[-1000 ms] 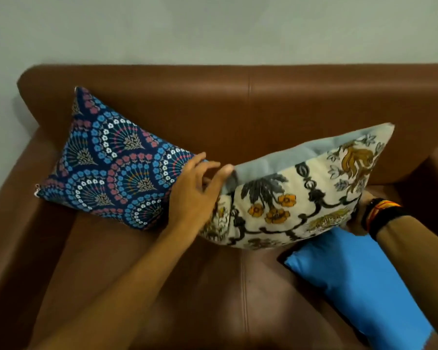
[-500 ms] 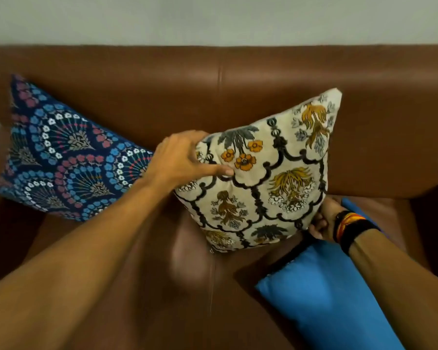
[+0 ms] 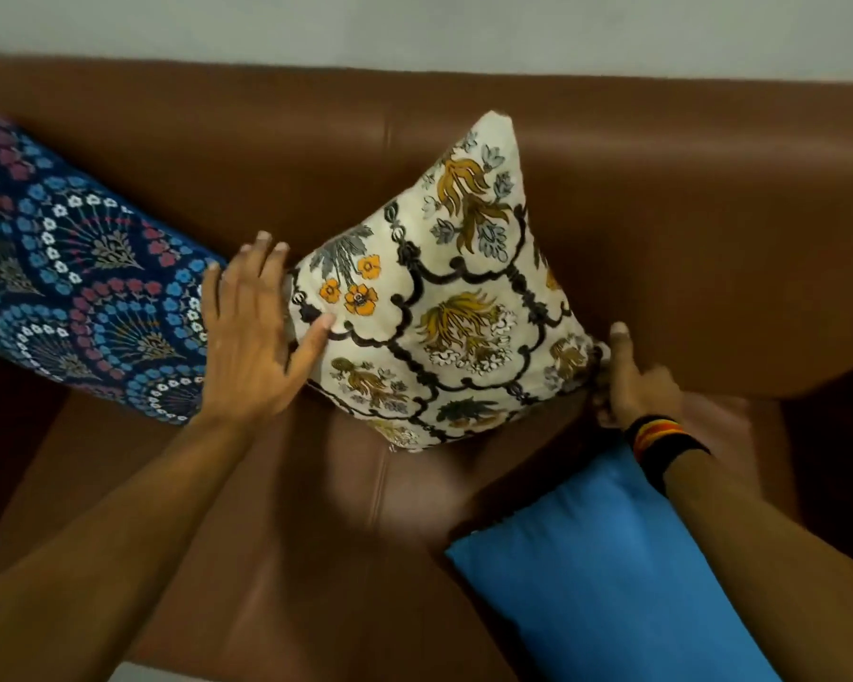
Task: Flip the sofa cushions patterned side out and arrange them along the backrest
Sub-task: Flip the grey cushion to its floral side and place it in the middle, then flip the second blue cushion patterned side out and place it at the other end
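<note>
Left hand (image 3: 252,337) spread wide, flat against the left edge of the cream cushion (image 3: 444,307), thumb on its floral face. Right hand (image 3: 631,381) pinches that cushion's lower right corner; banded wristband (image 3: 661,443) on the wrist. Cream cushion leans on the sofa (image 3: 685,228) backrest, tilted on a corner, pattern out. Navy cushion (image 3: 80,287) just left, also against the backrest. Plain blue cushion (image 3: 606,573) lies on the seat.

Cream floral cushion (image 3: 444,307) tilted on a corner against backrest (image 3: 685,214); navy patterned cushion (image 3: 85,297) leaning left; plain blue cushion (image 3: 602,573) flat on seat.
</note>
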### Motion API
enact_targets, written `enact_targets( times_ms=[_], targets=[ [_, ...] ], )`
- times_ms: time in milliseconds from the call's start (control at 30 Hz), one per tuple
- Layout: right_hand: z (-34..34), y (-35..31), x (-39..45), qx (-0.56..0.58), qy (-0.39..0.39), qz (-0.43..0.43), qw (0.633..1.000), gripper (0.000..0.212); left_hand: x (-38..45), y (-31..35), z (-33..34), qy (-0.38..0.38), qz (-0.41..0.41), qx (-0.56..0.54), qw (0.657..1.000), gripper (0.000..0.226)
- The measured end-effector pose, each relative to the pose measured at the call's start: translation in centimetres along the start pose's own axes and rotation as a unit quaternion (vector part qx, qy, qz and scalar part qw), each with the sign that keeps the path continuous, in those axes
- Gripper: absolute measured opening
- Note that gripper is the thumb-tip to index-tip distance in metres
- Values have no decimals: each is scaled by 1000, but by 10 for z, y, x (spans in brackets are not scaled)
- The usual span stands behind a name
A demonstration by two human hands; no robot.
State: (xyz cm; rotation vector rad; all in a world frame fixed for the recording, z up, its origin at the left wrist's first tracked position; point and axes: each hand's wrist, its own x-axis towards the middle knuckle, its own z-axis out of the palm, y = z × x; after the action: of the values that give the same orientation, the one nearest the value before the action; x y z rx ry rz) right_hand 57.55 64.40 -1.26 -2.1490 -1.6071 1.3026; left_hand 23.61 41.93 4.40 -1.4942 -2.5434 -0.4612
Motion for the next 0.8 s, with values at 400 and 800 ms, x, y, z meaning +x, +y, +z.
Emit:
enact_targets(
  times_ms=[400, 800],
  targets=[
    [-92, 188, -34, -185, -12, -22, 982, 90, -292, 175, 64, -294, -143, -311, 892, 93],
    [-104, 191, -24, -85, -84, -24, 993, 79, -241, 290, 38, -151, -411, -629, 643, 52]
  ],
)
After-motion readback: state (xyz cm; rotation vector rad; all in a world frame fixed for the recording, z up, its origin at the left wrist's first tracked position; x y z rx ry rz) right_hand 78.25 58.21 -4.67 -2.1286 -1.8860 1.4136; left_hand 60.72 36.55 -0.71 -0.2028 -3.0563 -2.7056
